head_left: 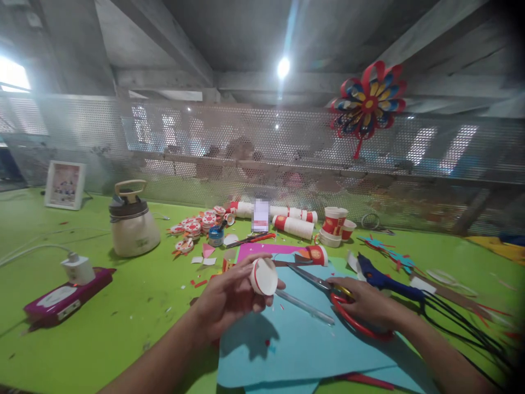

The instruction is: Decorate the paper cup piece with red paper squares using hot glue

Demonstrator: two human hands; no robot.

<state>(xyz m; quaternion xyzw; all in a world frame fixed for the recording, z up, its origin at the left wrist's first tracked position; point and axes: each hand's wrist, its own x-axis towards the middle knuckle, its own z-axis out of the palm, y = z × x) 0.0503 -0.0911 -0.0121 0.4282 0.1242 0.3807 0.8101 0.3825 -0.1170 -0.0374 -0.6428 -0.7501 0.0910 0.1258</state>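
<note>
My left hand [229, 298] is closed around a cut-down paper cup [264, 277], white with a red band, its round white face turned towards me. My right hand [369, 303] grips a pair of scissors [314, 278] by the red handles, the blades pointing left and away over the light blue paper [262, 364]. A clear glue stick [307, 307] lies on that paper between my hands. Just beyond the scissors, a red and white paper cup [318, 255] rests on its side. Right of my right hand lies a blue glue gun [385, 280] with its black cord.
Stacked paper cups [293, 226] lie at the back, with more cups [334, 224] standing beside them. Red and white paper pieces [192, 226] and a blue jar [216, 236] sit left of centre. A purple power strip [69, 298] and a kettle-shaped flask [134, 227] stand at left.
</note>
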